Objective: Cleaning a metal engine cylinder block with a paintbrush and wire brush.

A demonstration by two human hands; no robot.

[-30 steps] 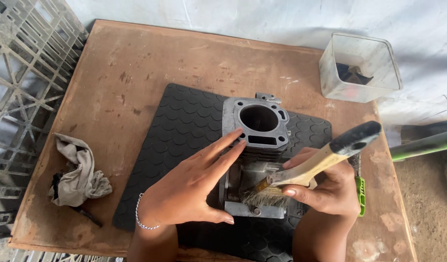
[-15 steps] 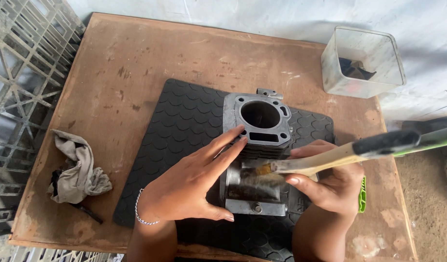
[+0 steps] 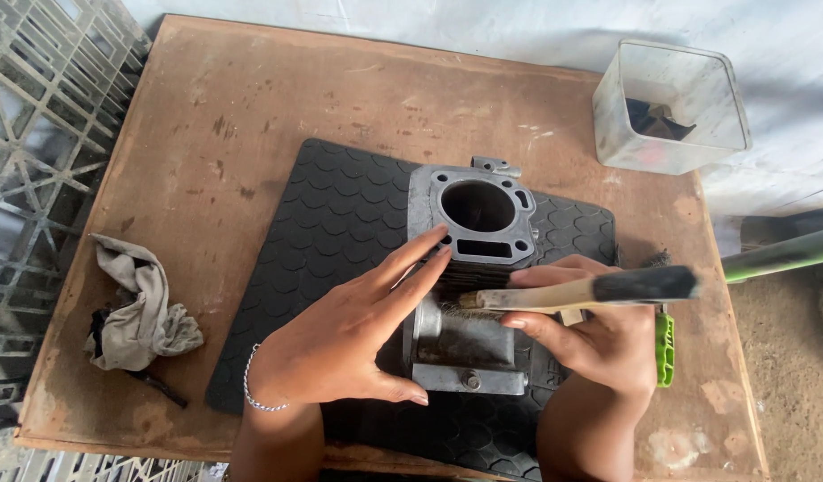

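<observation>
- Cylinder [image 3: 469,268]: grey metal engine part with fins, lying on the black mat [image 3: 340,232] near the middle of the brown table [image 3: 251,107]; bore faces up and away from the person. The mat probably keeps it from sliding and spares the tabletop
- Left hand [image 3: 353,335]: fingers spread flat, palm pressed against the cylinder's left side, thumb under its near edge; judged to be bracing the part against the strokes
- Right hand [image 3: 599,335]: closed around the brush [image 3: 572,293], thumb and fingers pinching the pale handle; bristle end touches the fins on the cylinder's side
- Brush handle lies almost level, dark end pointing right
- Compared with half a second ago: the handle sits lower and flatter, and its bristles are nearer the left hand; the left hand and cylinder are unchanged
- Rag [image 3: 139,308] lies crumpled at the table's left edge, well apart
- Clear tub [image 3: 670,107] stands at the far right corner, holding something dark
- A green tool [image 3: 665,350] lies just beside the right hand
</observation>
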